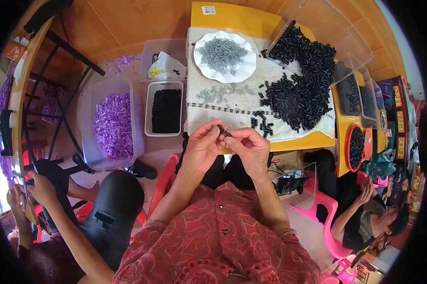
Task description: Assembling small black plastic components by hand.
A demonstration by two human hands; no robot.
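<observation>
Just past the table's near edge, my left hand [205, 143] and my right hand [251, 150] meet with thumbs and forefingers pinched. Between them is a small black tube-like part [226, 133], mostly covered by the fingertips. Both hands appear to grip it. Ahead on the pale cloth [201, 112] lie scattered small clear pieces [223, 94]. A white scalloped plate [248, 66] beyond them carries a heap of the same clear pieces [221, 53]. To the right spreads a large pile of short black tubes [296, 102], with several loose ones [262, 124] nearest my right hand.
A tipped clear bin [348, 35] spills black tubes at the back right. Left of the table stand a white basket [149, 109] of black parts and a clear tub [88, 137] of purple parts. A co-worker's arm [64, 227] is at left; another person [372, 222] sits at right.
</observation>
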